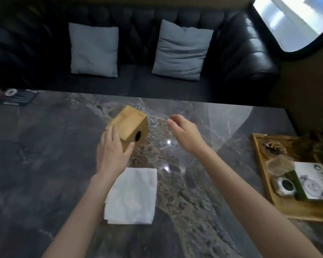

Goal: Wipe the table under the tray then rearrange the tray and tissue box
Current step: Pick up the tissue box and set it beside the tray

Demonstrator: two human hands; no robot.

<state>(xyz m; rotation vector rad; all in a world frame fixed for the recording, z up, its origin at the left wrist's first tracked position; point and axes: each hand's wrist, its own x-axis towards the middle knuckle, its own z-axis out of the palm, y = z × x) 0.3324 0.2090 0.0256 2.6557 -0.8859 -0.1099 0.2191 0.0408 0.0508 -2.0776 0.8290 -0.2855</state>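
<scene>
- At mid-table, the left hand (112, 149) is gripping the box (131, 127), palm on its left side and thumb hooked on the near edge by the round hole.
- The box is tilting, its hole face turning toward the camera and right; whether its bottom is touching the table (45, 164) I cannot tell.
- The right hand (185, 133) is hovering just right of the box, apart from it, fingers loosely curled and spread, holding nothing.
- A white cloth (132, 196) is lying flat on the table, just below the left hand, with the left forearm crossing its left edge.
- The tray (287, 209) is sitting at the table's right edge, well apart from the box, carrying a card, a small dish and other bits too blurred to name.
- Beyond the table, 2 grey cushions (94, 50) are leaning on a black sofa (250, 53).
</scene>
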